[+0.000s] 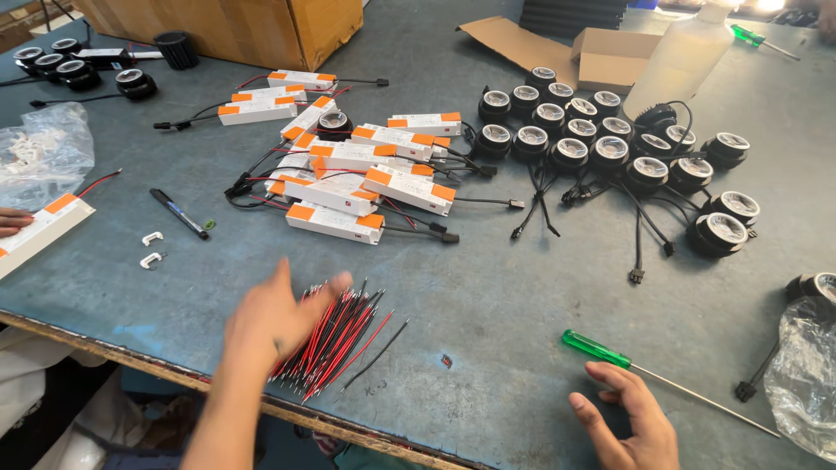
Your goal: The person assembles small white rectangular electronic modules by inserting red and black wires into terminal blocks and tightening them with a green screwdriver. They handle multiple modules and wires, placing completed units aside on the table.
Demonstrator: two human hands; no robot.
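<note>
My left hand (277, 318) lies blurred over the left side of a bundle of short red and black wires (341, 335) near the table's front edge; whether it grips any wire is unclear. My right hand (629, 419) rests open on the table, fingers apart, just below a screwdriver with a green handle (596, 349) and a long thin shaft. A pile of white rectangular driver boxes with orange ends (353, 178) lies behind the wires. Several round black lamp units (610, 152) with black leads are grouped at the right.
A cardboard box (235, 26) stands at the back left, a white plastic bottle (675, 61) and a small open carton (610, 57) at the back right. Clear plastic bags (39, 152) (805, 383), a black pen (178, 213), two white clips (152, 248). Another person's fingers (13, 222) touch a driver box at the left edge.
</note>
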